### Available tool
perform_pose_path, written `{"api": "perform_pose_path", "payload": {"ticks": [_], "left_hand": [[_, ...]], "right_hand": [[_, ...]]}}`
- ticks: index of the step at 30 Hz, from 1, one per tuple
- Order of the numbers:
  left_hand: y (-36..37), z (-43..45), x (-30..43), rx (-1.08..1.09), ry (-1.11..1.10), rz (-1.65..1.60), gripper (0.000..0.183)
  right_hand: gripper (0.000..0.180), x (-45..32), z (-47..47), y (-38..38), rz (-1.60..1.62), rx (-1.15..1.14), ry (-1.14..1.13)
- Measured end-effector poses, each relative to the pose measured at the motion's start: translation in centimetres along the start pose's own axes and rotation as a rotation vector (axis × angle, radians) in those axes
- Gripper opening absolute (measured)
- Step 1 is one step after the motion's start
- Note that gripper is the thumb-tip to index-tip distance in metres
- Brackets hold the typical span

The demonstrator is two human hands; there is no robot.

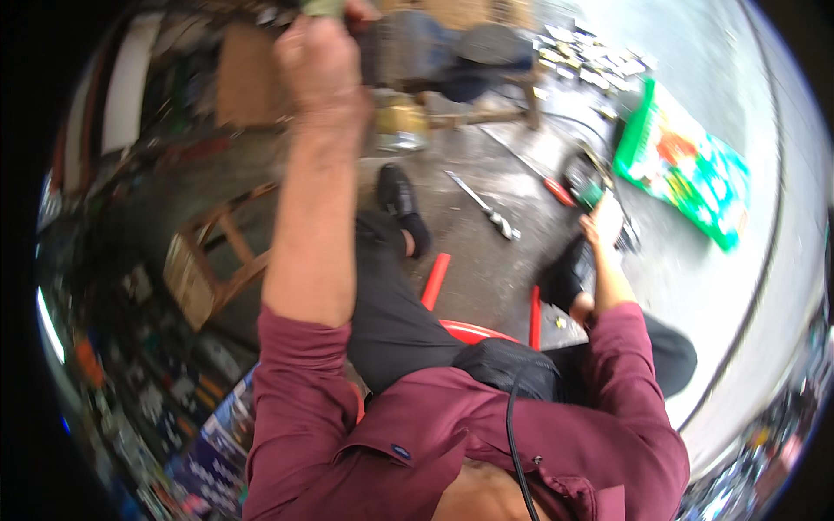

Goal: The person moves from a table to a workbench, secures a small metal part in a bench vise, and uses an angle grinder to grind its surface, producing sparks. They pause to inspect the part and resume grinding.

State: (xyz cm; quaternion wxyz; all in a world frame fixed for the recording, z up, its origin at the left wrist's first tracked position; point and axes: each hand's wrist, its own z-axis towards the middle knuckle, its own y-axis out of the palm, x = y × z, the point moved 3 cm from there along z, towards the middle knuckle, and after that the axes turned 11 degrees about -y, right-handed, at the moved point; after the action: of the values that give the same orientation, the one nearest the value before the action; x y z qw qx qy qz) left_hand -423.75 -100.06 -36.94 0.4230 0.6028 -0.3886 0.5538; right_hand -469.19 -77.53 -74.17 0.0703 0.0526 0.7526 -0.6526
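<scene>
My left hand [322, 62] is stretched far forward at the top edge of the head view, its fingers curled around a pale green thing [324, 8] that the frame cuts off. Motion blur hides what this thing is. Low on the right, beside my shoe, my right hand [604, 220] grips the green body [591, 197] of a corded power tool that looks like an angle grinder. A screwdriver with a red handle [558, 192] lies just left of that tool. Nearer the middle of the floor is a second long-shafted screwdriver [485, 207] with a greyish handle.
A green printed plastic bag [684, 163] lies at right, below a heap of small metal pieces [589, 55]. Ahead stands a low wooden bench [534, 98] bearing a round dark piece [492, 44]. A wooden frame [212, 251] sits at left. Beneath me is a red plastic stool [479, 331].
</scene>
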Motion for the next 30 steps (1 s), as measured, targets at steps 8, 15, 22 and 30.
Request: {"api": "perform_pose_path", "payload": {"ticks": [8, 15, 22, 30], "left_hand": [[1.6, -2.2, -0.4, -0.015, -0.058, -0.160, 0.034], [2.7, -2.0, -0.8, -0.011, -0.018, -0.198, 0.037], [1.8, -2.6, 0.8, -0.066, -0.337, -0.459, 0.045], [-3.8, -25.5, 3.0, -0.860, 0.017, 0.206, 0.057]], "right_hand": [[0.075, 0.8, 1.9, 1.8, 0.054, -0.110, 0.094], [0.067, -2.8, -0.5, -5.5, 0.554, -0.117, 0.067], [0.061, -12.5, -6.4, -23.9, 1.153, -0.104, 0.058], [0.083, -22.2, -10.3, -36.5, 1.551, -0.023, -0.362]]}}
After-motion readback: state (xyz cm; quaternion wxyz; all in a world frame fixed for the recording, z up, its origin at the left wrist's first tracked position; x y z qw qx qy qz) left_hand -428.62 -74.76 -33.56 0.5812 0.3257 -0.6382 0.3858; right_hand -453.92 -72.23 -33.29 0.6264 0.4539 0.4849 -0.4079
